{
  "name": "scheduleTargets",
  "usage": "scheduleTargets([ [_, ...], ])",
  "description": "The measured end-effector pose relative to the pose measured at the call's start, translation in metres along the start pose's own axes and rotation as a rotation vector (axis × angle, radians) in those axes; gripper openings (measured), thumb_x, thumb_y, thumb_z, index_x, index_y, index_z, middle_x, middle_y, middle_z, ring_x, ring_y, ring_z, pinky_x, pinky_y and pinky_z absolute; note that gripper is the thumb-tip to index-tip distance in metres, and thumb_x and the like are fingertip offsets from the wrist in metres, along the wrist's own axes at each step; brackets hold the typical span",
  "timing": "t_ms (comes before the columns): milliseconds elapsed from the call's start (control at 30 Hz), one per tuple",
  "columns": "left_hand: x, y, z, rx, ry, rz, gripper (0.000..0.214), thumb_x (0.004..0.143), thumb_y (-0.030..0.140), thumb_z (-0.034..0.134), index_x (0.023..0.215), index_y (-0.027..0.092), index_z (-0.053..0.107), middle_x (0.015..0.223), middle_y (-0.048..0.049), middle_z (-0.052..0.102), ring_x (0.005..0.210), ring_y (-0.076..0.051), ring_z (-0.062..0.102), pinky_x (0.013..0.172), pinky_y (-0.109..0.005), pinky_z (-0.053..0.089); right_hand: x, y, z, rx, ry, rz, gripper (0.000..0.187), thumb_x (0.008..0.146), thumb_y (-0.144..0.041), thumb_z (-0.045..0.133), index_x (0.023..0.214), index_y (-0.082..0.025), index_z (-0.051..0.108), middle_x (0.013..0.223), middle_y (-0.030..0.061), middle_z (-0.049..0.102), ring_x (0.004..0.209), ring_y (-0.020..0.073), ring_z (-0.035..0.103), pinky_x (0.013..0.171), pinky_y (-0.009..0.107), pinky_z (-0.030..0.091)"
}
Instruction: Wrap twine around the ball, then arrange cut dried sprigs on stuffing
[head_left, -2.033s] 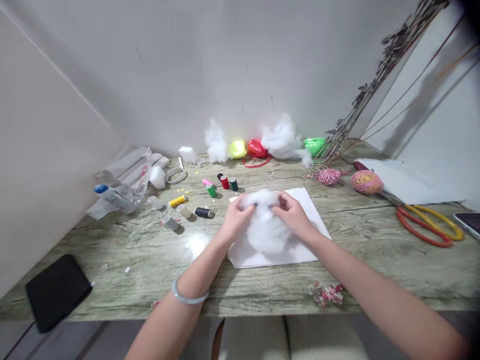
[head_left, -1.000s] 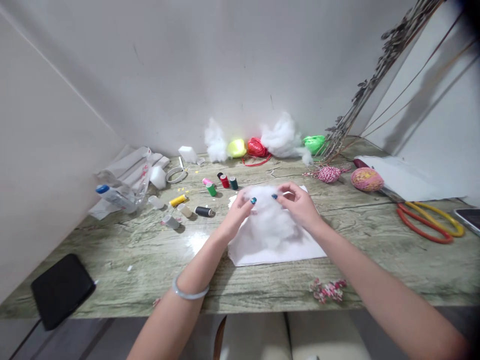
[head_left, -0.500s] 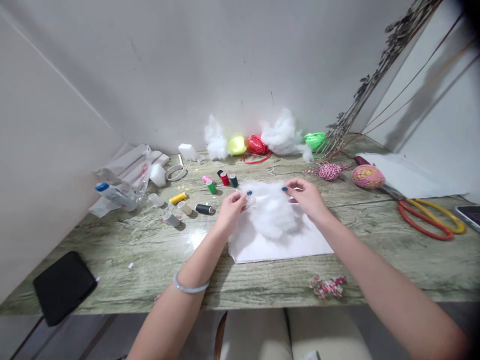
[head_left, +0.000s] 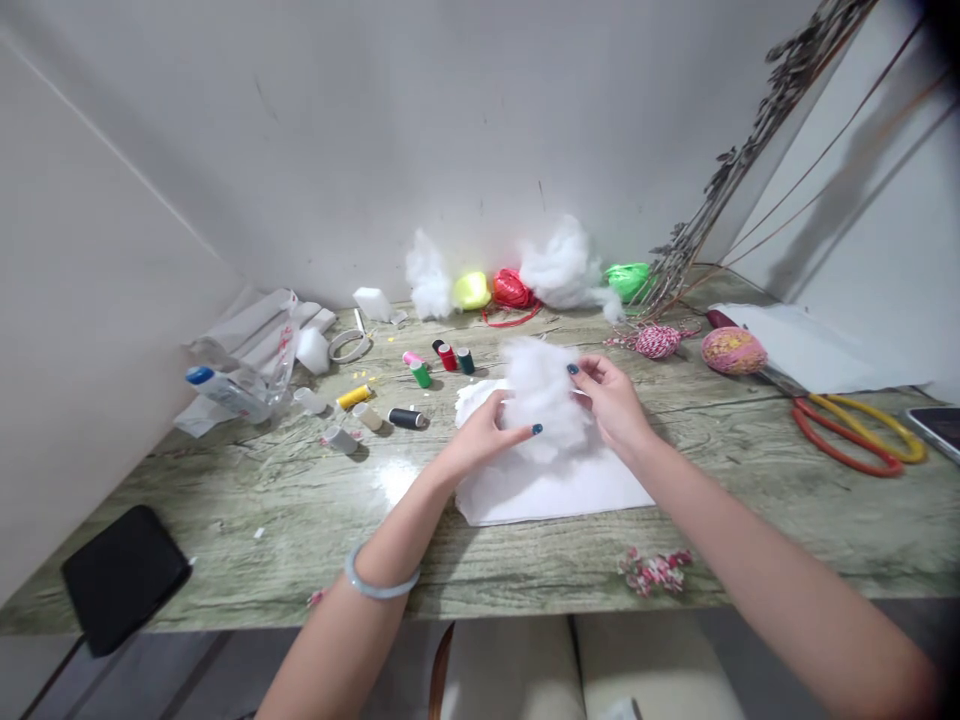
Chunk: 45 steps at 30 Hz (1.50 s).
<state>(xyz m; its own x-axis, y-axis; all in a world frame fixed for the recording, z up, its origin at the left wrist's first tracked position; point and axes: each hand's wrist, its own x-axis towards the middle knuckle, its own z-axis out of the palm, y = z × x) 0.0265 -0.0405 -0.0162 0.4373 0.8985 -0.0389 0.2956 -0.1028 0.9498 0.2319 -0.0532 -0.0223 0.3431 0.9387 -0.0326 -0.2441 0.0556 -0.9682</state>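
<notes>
A fluffy white wad of stuffing (head_left: pixel 546 395) is held between my two hands, over a flat white cloth (head_left: pixel 555 490) on the table. My left hand (head_left: pixel 491 435) grips its left side, thumb across the front and the other fingers behind it. On the right edge, my right hand (head_left: pixel 607 395) pinches the stuffing between thumb and fingers; some fingertips are hidden. To the left of the cloth lie several thread spools, among them a black spool (head_left: pixel 407 418) and a green spool (head_left: pixel 420 375).
Along the wall sit more stuffing (head_left: pixel 562 265), a red bundle of string (head_left: pixel 512 288) and a green bundle (head_left: pixel 628 281). Scissors (head_left: pixel 855 435) and a pink-yellow yarn ball (head_left: pixel 733 351) lie right. A glue bottle (head_left: pixel 229 390) and black case (head_left: pixel 126 575) are left. Pink-white scraps (head_left: pixel 655 572) lie near the front edge.
My left hand has shifted from the stuffing's upper left edge to lower on its side, its thumb now across the front. The stuffing looks more bunched and raised at the top.
</notes>
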Motion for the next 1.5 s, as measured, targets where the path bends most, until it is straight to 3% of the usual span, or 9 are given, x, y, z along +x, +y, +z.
scheduleTargets([
  [200, 0.003, 0.003, -0.002, -0.038, 0.150, 0.022, 0.046, 0.076, 0.041, 0.073, 0.115, 0.018, 0.066, 0.114, -0.0109, 0.071, 0.101, -0.026, 0.066, 0.089, -0.037, 0.050, -0.008, -0.005, 0.003, -0.188, -0.185, 0.090, 0.059, 0.069, -0.052, 0.075, 0.120, -0.030, 0.055, 0.117, 0.0069, 0.064, 0.096, 0.0207, 0.063, 0.065, 0.028, 0.053],
  [333, 0.001, 0.003, -0.003, -0.180, 0.166, -0.019, 0.049, 0.076, 0.045, 0.072, 0.116, 0.017, 0.064, 0.113, -0.0103, 0.071, 0.096, -0.024, 0.066, 0.081, -0.032, 0.051, -0.019, -0.009, 0.010, -0.190, -0.341, 0.174, 0.054, 0.066, -0.037, 0.077, 0.115, -0.026, 0.056, 0.113, 0.0073, 0.066, 0.095, 0.0223, 0.066, 0.068, 0.031, 0.056],
  [500, 0.004, -0.003, -0.004, -0.183, 0.185, -0.052, 0.037, 0.074, 0.037, 0.071, 0.103, 0.014, 0.067, 0.095, -0.0062, 0.072, 0.077, -0.017, 0.063, 0.068, -0.025, 0.047, -0.018, -0.006, 0.011, -0.195, -0.295, 0.133, 0.031, 0.065, -0.034, 0.071, 0.094, -0.023, 0.064, 0.089, 0.0014, 0.070, 0.077, 0.0183, 0.064, 0.061, 0.028, 0.052],
  [667, 0.011, -0.010, -0.012, -0.187, 0.261, -0.080, 0.021, 0.070, 0.034, 0.068, 0.075, 0.014, 0.063, 0.062, 0.0024, 0.058, 0.056, -0.010, 0.048, 0.054, -0.021, 0.033, -0.006, -0.004, 0.003, -0.148, -0.234, 0.112, 0.027, 0.061, -0.031, 0.071, 0.085, -0.021, 0.068, 0.079, 0.0002, 0.070, 0.066, 0.0141, 0.059, 0.057, 0.025, 0.046],
  [933, 0.013, 0.003, -0.031, -0.269, 0.365, -0.062, 0.021, 0.066, 0.031, 0.070, 0.065, 0.015, 0.056, 0.058, 0.0054, 0.048, 0.053, -0.006, 0.041, 0.052, -0.018, 0.033, 0.003, -0.010, -0.004, -0.116, -0.150, 0.091, 0.028, 0.058, -0.030, 0.073, 0.083, -0.021, 0.067, 0.079, -0.0011, 0.068, 0.068, 0.0121, 0.058, 0.061, 0.023, 0.046],
  [1067, 0.013, 0.006, -0.032, -0.377, 0.366, -0.092, 0.031, 0.065, 0.038, 0.077, 0.078, 0.016, 0.060, 0.071, 0.0029, 0.056, 0.061, -0.007, 0.051, 0.059, -0.019, 0.045, -0.001, -0.014, -0.004, -0.162, -0.216, 0.085, 0.033, 0.060, -0.033, 0.075, 0.090, -0.022, 0.066, 0.082, -0.0008, 0.069, 0.073, 0.0139, 0.060, 0.066, 0.026, 0.047],
  [1267, 0.007, 0.006, -0.015, -0.536, 0.104, -0.164, 0.073, 0.063, 0.053, 0.081, 0.123, 0.024, 0.050, 0.102, -0.0038, 0.065, 0.076, -0.013, 0.064, 0.071, -0.030, 0.056, -0.012, -0.003, 0.006, -0.162, -0.241, 0.040, 0.040, 0.064, -0.033, 0.075, 0.097, -0.023, 0.057, 0.101, 0.0028, 0.068, 0.092, 0.0180, 0.063, 0.080, 0.031, 0.050],
  [1400, 0.005, 0.000, -0.008, -0.430, 0.142, -0.104, 0.073, 0.066, 0.044, 0.083, 0.128, 0.024, 0.048, 0.110, -0.0059, 0.066, 0.082, -0.014, 0.065, 0.065, -0.022, 0.051, -0.015, 0.000, 0.009, -0.208, -0.361, 0.050, 0.049, 0.062, -0.036, 0.080, 0.101, -0.024, 0.055, 0.112, 0.0069, 0.066, 0.101, 0.0220, 0.063, 0.088, 0.036, 0.051],
  [1500, 0.006, -0.003, -0.008, -0.391, 0.187, -0.087, 0.073, 0.066, 0.042, 0.083, 0.128, 0.022, 0.049, 0.111, -0.0071, 0.068, 0.085, -0.016, 0.065, 0.063, -0.021, 0.049, -0.015, -0.003, 0.008, -0.224, -0.333, 0.098, 0.058, 0.063, -0.042, 0.080, 0.112, -0.025, 0.053, 0.121, 0.0103, 0.063, 0.106, 0.0239, 0.062, 0.087, 0.037, 0.052],
])
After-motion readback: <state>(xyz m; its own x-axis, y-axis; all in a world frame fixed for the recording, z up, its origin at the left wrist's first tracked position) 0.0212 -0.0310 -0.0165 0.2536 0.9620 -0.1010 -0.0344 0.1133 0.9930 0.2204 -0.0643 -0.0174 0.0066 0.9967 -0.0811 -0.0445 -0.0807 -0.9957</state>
